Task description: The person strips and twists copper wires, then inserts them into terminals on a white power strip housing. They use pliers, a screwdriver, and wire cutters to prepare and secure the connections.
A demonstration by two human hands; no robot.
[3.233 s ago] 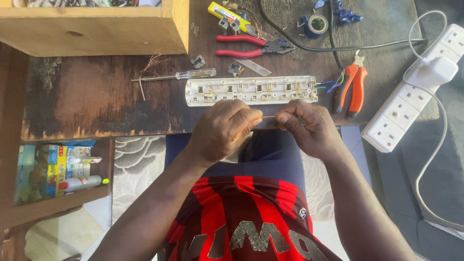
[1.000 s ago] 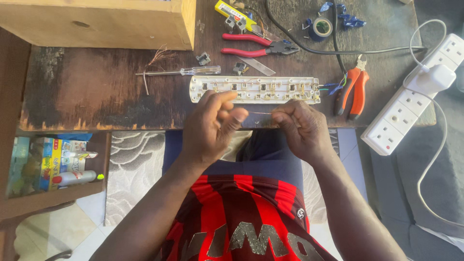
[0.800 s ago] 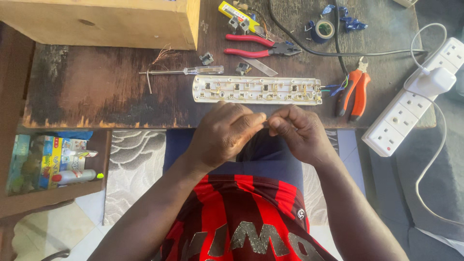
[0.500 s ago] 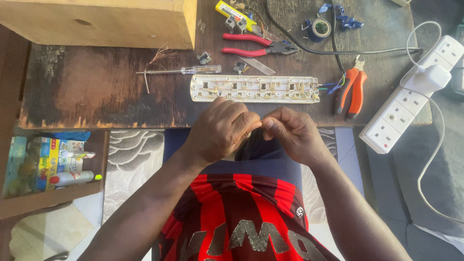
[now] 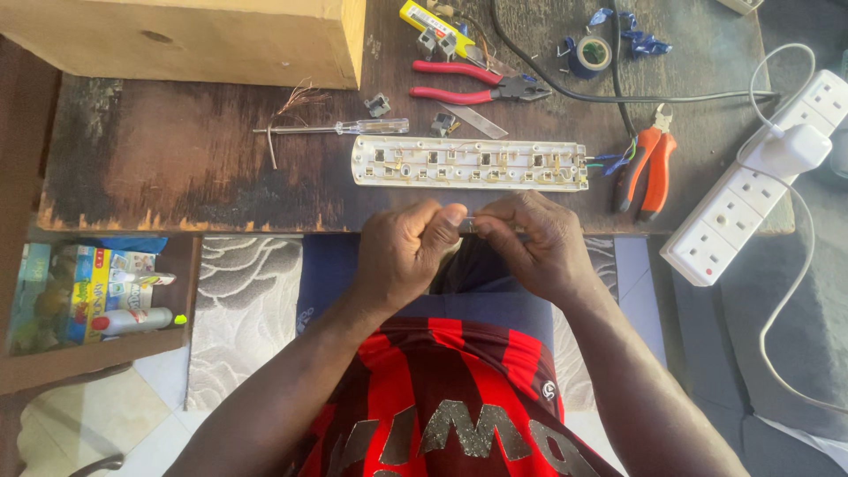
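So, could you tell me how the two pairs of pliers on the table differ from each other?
The red-handled long-nose pliers lie crosswise near the table's far edge, jaws pointing to the person's right; the orange-handled pliers lie roughly lengthwise at the opened power strip's right end, jaws pointing away from the person. The red pair has long slim jaws; the orange pair's jaws look short. Both lie flat on the wooden table, untouched by either hand.
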